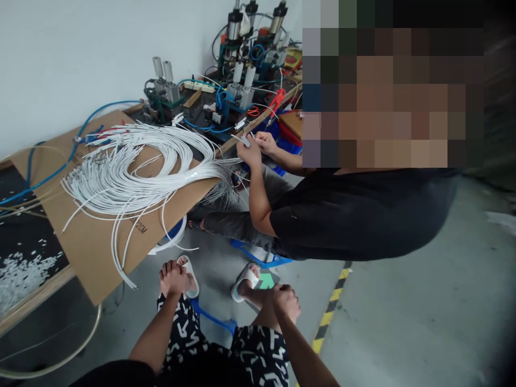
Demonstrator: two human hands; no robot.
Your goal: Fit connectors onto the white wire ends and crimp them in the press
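Observation:
My left hand [174,277] rests on my left knee, its fingers draped over the front and nothing in its grasp. On my right knee lies my right hand [287,302], also holding nothing, with the fingers bent loosely over it. Beyond my left hand, a large bundle of white cables [161,183] is spread in a curve on a flat cardboard sheet [86,258]. Several cable ends hang past the cardboard's near edge, close to my left hand but apart from it.
A co-worker in a dark shirt [363,215] sits to the right; that person's hands [252,150] hold a white cable. Bench presses [237,91] stand behind. White scraps [28,274] litter the bench at left. A blue stool [262,260] and striped floor tape [332,303] are below.

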